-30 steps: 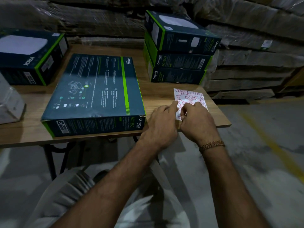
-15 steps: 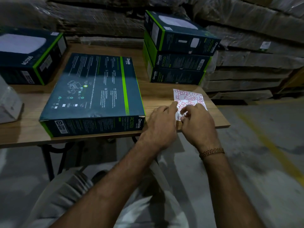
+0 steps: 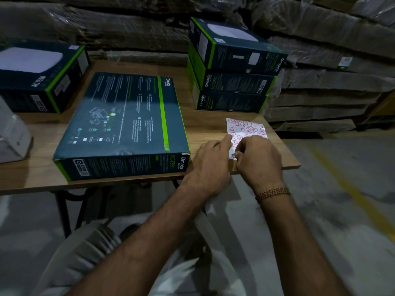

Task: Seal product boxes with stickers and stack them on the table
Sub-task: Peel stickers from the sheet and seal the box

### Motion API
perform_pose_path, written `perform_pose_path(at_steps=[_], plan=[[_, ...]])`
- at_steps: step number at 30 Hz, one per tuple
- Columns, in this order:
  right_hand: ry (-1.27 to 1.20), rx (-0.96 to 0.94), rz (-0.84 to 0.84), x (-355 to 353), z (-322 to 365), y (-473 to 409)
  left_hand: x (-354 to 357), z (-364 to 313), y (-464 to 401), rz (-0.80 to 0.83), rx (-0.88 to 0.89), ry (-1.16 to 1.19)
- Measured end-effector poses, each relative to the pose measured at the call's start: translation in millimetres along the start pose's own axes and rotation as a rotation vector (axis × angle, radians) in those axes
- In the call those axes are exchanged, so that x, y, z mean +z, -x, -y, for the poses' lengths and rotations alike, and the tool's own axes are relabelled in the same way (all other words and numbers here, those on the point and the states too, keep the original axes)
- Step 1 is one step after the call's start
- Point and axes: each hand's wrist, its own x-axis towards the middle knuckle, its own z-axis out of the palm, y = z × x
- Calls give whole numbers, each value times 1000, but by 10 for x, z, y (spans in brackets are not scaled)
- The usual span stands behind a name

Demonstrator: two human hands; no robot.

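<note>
Head view: both hands' grip [image 3: 234, 155] on sticker sheet [image 3: 245, 130]; fingertips hidden.

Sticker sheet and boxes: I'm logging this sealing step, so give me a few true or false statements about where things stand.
1. The sticker sheet lies on the table near its right corner. True.
2. The left hand rests on the big flat box. False: it holds down the sheet's left edge, beside that box.
3. The right hand pinches at the sheet's near edge. True.
4. The stack behind the sheet is five boxes high. False: three boxes show.
5. The big flat box stands upright on its end. False: it lies flat, printed face up.
</note>
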Motion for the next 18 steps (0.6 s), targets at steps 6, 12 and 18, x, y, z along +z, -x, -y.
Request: perform_pose_path(at_steps=[6, 12, 18], plan=[[100, -107, 41, -4, 23, -6, -21, -6, -4, 7, 10, 15], [59, -234, 91, 33, -83, 19, -17, -14, 11, 4, 4, 32], [32, -221, 165, 102, -134, -17, -50, -52, 36, -12, 30, -14]])
